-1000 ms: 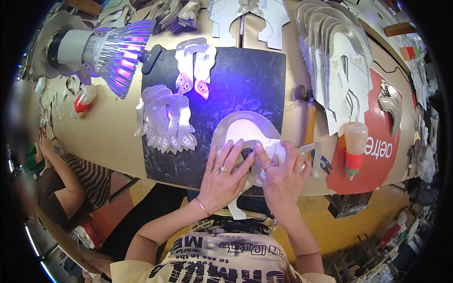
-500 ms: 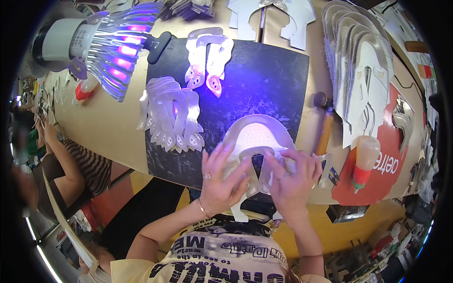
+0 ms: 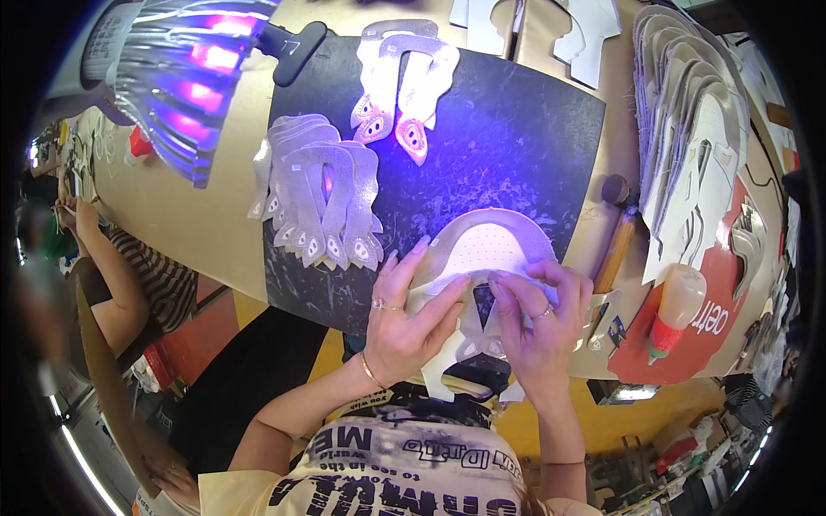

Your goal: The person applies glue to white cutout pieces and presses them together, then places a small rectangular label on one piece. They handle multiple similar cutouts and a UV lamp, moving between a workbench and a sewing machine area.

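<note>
A white shoe upper with a perforated toe and a grey curved band round its edge lies at the near edge of the black mat. My left hand bends round its left side, the thumb on the inner rim below the perforated part. On the other side, my right hand grips the upper, thumb and fingertips close to the middle of that rim. Below the hands, the upper's white tails hang past the table edge. Part of the grey piece is hidden under my fingers.
Grey U-shaped pieces lie overlapped on the mat's left, with more at the back under a lit purple lamp. To the right are a hammer, stacked white uppers and a glue bottle. Another person sits at far left.
My fingertips have come closer together at the upper's inner rim, and my right hand has closed more on it. The whole view has shifted slightly.
</note>
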The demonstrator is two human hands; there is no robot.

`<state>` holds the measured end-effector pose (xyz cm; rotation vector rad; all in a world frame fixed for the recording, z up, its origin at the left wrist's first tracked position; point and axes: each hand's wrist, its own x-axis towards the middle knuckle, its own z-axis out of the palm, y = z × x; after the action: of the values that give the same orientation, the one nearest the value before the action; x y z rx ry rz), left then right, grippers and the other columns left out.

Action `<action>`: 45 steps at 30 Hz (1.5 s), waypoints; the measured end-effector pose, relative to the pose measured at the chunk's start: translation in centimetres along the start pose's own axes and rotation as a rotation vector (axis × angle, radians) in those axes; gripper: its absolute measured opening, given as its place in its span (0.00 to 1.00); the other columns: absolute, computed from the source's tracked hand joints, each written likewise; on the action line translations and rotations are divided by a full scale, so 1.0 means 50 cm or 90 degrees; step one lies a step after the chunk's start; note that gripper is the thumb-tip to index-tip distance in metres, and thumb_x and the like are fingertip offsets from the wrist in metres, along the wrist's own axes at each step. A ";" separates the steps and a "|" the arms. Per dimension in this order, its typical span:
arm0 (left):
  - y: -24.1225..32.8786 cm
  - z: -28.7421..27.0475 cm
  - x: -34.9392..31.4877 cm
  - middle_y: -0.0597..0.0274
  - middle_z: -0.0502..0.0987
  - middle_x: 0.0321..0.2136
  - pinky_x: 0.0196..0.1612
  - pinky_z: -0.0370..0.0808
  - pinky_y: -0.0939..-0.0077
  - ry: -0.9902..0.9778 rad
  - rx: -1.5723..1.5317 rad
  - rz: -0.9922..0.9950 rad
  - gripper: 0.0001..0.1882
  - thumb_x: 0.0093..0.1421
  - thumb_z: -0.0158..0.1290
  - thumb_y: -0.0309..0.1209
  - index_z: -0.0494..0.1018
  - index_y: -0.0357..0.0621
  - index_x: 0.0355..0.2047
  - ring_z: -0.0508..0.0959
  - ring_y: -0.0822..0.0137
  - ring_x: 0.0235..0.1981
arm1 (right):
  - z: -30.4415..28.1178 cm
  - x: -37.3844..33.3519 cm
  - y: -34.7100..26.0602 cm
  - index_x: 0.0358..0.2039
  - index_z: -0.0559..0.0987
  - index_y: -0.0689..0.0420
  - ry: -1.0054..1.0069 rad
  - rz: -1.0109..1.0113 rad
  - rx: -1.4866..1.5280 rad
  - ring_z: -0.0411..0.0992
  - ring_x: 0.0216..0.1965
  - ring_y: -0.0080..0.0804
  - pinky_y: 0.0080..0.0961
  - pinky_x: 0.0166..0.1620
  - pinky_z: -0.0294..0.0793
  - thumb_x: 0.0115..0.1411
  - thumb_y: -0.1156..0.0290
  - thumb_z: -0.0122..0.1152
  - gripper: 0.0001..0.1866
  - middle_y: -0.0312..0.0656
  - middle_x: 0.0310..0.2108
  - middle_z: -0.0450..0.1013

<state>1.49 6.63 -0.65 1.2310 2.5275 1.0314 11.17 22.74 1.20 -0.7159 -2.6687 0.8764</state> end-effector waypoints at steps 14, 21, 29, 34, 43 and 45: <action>-0.001 0.022 0.000 0.35 0.61 0.59 0.58 0.69 0.49 0.009 -0.010 0.027 0.25 0.51 0.63 0.25 0.79 0.56 0.51 0.68 0.37 0.58 | 0.024 0.020 0.012 0.53 0.66 0.64 0.107 0.245 0.283 0.66 0.49 0.42 0.34 0.54 0.67 0.51 0.68 0.75 0.34 0.49 0.48 0.62; 0.017 -0.006 -0.006 0.35 0.54 0.66 0.69 0.43 0.42 0.015 0.135 0.049 0.24 0.58 0.55 0.27 0.75 0.56 0.56 0.52 0.34 0.68 | 0.007 -0.005 0.045 0.50 0.72 0.66 0.093 0.280 0.409 0.70 0.35 0.25 0.22 0.39 0.73 0.57 0.69 0.69 0.24 0.42 0.39 0.71; 0.054 -0.007 0.002 0.40 0.56 0.67 0.69 0.46 0.42 -0.100 0.126 0.128 0.29 0.54 0.54 0.25 0.73 0.59 0.58 0.56 0.43 0.68 | -0.038 -0.046 0.048 0.44 0.75 0.66 0.015 0.347 0.435 0.68 0.27 0.12 0.11 0.30 0.68 0.62 0.74 0.63 0.12 0.32 0.28 0.71; 0.061 0.020 0.002 0.41 0.54 0.68 0.69 0.45 0.41 -0.141 0.136 0.112 0.31 0.54 0.54 0.25 0.71 0.62 0.60 0.56 0.43 0.69 | -0.039 -0.052 0.029 0.42 0.76 0.64 0.025 0.360 0.404 0.67 0.25 0.12 0.11 0.27 0.67 0.62 0.75 0.63 0.10 0.32 0.26 0.72; 0.042 -0.009 -0.041 0.41 0.56 0.67 0.70 0.41 0.41 -0.054 0.065 0.043 0.28 0.61 0.56 0.34 0.66 0.48 0.61 0.56 0.44 0.69 | -0.029 -0.067 -0.003 0.44 0.74 0.64 0.180 0.168 -0.013 0.74 0.34 0.30 0.26 0.37 0.72 0.62 0.70 0.65 0.14 0.48 0.35 0.74; 0.032 -0.034 -0.035 0.39 0.57 0.66 0.68 0.47 0.45 0.007 0.048 0.028 0.29 0.60 0.57 0.35 0.67 0.47 0.62 0.59 0.44 0.67 | -0.014 -0.070 -0.013 0.45 0.73 0.65 0.145 0.226 0.118 0.74 0.35 0.32 0.27 0.39 0.72 0.62 0.70 0.65 0.16 0.49 0.35 0.73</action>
<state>2.95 5.11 1.37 1.3088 2.5809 0.9625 14.16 20.81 1.87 -1.1858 -2.2626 1.0401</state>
